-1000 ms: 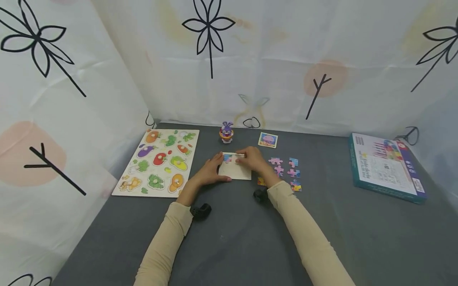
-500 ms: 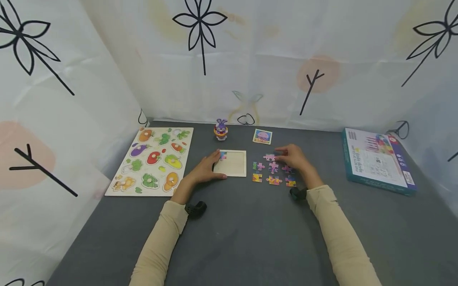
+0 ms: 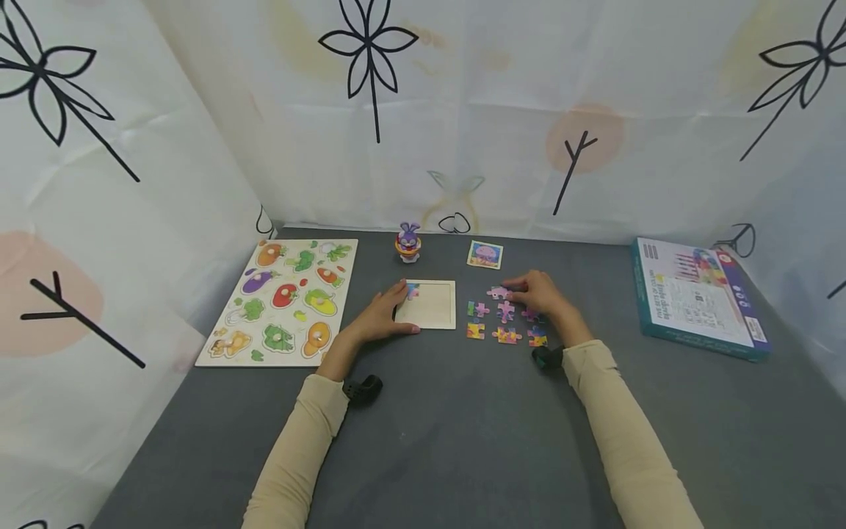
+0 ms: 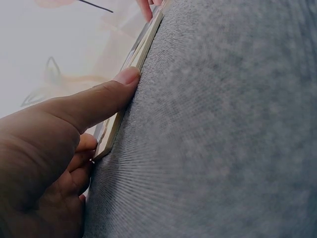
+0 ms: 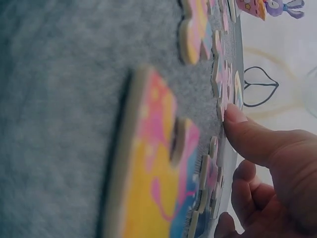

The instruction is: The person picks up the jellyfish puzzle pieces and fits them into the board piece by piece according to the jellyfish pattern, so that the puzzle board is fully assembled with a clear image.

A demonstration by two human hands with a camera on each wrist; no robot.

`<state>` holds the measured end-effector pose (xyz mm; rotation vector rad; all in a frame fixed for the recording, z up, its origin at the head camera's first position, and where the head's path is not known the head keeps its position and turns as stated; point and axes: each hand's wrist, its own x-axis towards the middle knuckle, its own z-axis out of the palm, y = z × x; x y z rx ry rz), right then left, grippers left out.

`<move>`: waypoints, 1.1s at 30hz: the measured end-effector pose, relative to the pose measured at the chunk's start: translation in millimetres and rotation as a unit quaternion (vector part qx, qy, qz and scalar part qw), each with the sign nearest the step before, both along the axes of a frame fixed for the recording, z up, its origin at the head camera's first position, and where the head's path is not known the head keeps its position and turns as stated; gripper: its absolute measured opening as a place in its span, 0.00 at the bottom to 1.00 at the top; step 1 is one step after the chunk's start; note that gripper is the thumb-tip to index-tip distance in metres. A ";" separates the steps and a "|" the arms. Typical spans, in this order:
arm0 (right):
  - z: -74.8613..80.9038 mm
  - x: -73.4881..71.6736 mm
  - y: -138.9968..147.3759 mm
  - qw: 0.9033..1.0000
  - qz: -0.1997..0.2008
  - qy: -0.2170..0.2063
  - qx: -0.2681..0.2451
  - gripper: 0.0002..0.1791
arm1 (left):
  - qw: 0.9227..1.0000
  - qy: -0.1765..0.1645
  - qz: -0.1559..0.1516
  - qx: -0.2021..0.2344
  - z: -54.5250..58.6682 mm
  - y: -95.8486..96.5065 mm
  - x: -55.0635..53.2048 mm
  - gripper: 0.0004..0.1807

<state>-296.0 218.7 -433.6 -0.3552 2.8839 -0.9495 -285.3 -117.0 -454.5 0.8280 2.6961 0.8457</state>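
My left hand (image 3: 380, 317) holds the left corner of a square wooden puzzle tray (image 3: 436, 308). In the left wrist view the thumb (image 4: 116, 91) presses the tray's near edge, with the other fingers curled at its side. One puzzle piece (image 3: 413, 290) lies in the tray's upper left corner. My right hand (image 3: 543, 295) pinches a pink puzzle piece (image 3: 496, 292) at the back of the loose group, still at table level. In the right wrist view the thumb (image 5: 237, 116) is against it; the fingertips behind are partly hidden. A yellow and pink corner piece (image 5: 148, 163) looms close to that camera.
Several loose pieces (image 3: 507, 336) lie right of the tray. A picture card (image 3: 485, 254) and a purple rabbit figure (image 3: 408, 242) stand behind. To the left lies a vegetable board (image 3: 264, 353); a teal-edged box (image 3: 700, 297) lies at the right.
My right hand has left the tray, where the corner piece now lies uncovered, and moved right to the pink piece. During the last half second it has barely shifted. The left hand keeps its hold.
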 end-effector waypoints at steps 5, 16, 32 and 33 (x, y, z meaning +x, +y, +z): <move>-2.0 -1.7 -0.6 1.000 0.001 0.006 -0.002 0.17 | 1.000 0.004 0.000 -0.004 0.1 -1.3 -0.2 0.49; -2.2 -5.7 -8.4 0.996 0.038 0.083 0.024 0.17 | 1.000 -0.004 0.004 -0.007 3.5 -2.6 1.7 0.49; 0.1 -15.5 -108.9 0.990 0.086 0.114 -0.010 0.14 | 1.000 -0.006 0.002 -0.007 -0.5 -0.6 1.0 0.49; -0.9 -16.0 -112.5 0.990 0.084 0.111 -0.006 0.14 | 1.000 -0.005 0.002 -0.009 -0.3 -0.2 1.1 0.49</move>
